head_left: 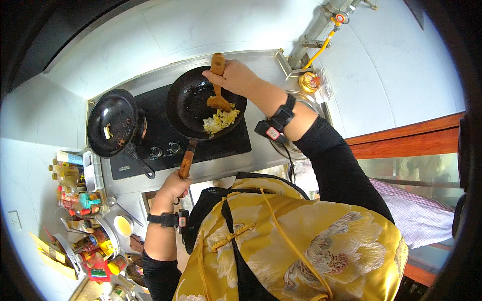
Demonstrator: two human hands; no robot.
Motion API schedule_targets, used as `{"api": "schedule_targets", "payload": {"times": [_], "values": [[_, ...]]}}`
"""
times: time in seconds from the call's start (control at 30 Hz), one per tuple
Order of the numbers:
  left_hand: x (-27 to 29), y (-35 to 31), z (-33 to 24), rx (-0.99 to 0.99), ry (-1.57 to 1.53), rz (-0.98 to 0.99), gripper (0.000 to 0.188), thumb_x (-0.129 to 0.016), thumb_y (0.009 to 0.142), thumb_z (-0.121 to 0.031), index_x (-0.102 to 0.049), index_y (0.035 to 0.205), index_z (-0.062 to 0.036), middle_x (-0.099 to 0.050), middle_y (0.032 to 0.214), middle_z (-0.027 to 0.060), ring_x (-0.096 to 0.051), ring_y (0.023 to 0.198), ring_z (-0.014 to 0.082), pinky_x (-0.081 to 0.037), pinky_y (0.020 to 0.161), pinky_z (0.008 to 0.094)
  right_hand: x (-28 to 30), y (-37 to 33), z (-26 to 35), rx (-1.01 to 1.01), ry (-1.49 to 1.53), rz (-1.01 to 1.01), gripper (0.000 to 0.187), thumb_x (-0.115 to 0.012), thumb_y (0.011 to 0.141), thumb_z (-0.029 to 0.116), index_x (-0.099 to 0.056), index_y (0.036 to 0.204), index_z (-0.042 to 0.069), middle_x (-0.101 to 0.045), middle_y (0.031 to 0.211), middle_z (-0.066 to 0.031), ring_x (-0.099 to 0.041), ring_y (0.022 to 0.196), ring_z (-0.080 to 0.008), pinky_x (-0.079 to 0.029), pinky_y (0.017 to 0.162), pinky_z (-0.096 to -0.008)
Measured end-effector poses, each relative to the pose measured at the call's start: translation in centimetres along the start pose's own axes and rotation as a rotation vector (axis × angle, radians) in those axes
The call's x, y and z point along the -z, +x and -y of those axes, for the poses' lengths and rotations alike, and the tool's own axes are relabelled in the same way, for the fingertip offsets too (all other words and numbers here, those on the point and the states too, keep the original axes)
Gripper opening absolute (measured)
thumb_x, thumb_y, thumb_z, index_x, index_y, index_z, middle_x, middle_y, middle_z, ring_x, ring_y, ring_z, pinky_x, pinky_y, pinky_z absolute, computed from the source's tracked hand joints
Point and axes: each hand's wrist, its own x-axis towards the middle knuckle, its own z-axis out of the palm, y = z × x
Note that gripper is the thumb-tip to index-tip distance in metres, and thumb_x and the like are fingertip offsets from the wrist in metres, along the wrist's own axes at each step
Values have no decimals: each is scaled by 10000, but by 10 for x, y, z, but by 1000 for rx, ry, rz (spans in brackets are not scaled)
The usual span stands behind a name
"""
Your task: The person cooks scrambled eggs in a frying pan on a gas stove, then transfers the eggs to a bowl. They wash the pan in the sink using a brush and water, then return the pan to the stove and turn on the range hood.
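My right hand [235, 78] grips a wooden spatula [218, 65] near the top of its handle, with the blade low inside a dark wok [183, 108]. Against that blade lies a heap of pale yellow, chunky food that looks like scrambled egg [221, 121], on the wok's near right side. My left hand [175, 186] is closed around the end of the wok's wooden handle [187, 160]. The wok sits over the right part of a black gas hob [231, 143]; its burner is hidden beneath it.
A second black frying pan [111, 143] with food scraps stands on the hob's left. Bottles [68, 175], a yellow bowl [123, 226] and a ladle [125, 210] crowd the left counter. Right of the hob are a metal lid or pan [306, 103], a golden-lidded jar [309, 83] and a yellow gas hose [321, 47].
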Motion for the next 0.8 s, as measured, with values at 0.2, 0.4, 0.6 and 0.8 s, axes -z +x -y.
{"api": "schedule_targets", "payload": {"times": [0.2, 0.4, 0.6, 0.8], "values": [[1, 6, 3, -74, 86, -14, 219, -602, 778, -148, -551, 940, -9, -572, 632, 58, -559, 492, 154, -452, 447, 289, -1, 2, 12, -199, 151, -26, 549, -542, 882, 519, -617, 717, 1, -629, 674, -188, -612, 657, -349, -487, 625, -417], [0, 4, 3, -61, 60, -18, 230, -626, 765, -156, -538, 926, -17, -565, 624, 59, -551, 479, 155, -445, 420, 298, 1, 0, 26, -219, 27, 103, 494, -576, 881, 491, -673, 796, 13, -630, 598, -80, -598, 505, -168, -489, 530, -304], [2, 1, 0, -48, 67, -14, 349, -639, 748, -146, -514, 1038, 2, -563, 619, 65, -556, 480, 161, -438, 410, 293, -7, 4, 28, -189, 62, 128, 469, -587, 886, 455, -673, 806, 1, -633, 604, -76, -582, 496, -154, -476, 517, -297], [1, 1, 0, -80, 50, 9, 349, -631, 750, -141, -504, 1040, 6, -563, 612, 75, -555, 474, 167, -438, 399, 298, -15, 5, 21, -204, 164, 15, 379, -610, 898, 357, -663, 797, -4, -642, 631, -68, -573, 499, -120, -469, 502, -270]]}}
